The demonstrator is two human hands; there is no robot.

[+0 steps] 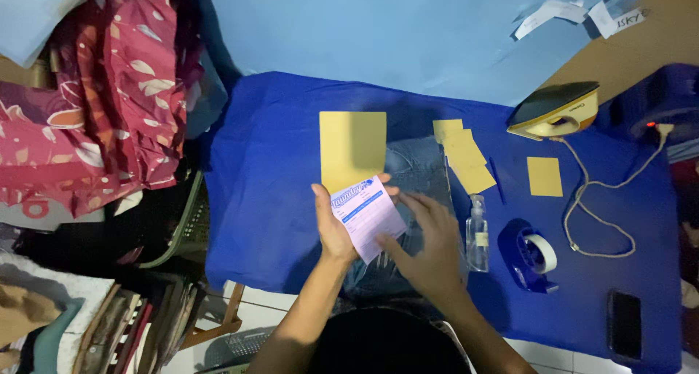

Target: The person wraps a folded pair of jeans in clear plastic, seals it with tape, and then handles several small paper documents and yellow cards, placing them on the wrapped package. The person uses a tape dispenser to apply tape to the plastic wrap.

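Note:
My left hand (331, 225) holds a yellow card (352, 148) and a small white slip with blue print (368, 215) together, above a blue cloth-covered table (269, 192). My right hand (429, 243) rests flat just right of the slip, its fingertips touching the slip's lower edge. Folded denim (416, 166) lies under both hands on the blue cloth.
Several yellow cards (463, 154) and one more yellow card (545, 176) lie to the right. A clear spray bottle (478, 232), a blue tape dispenser (531, 256), a yellow iron (555, 110) with cord and a dark phone (626, 323) sit right. Red patterned fabric (116, 90) is piled left.

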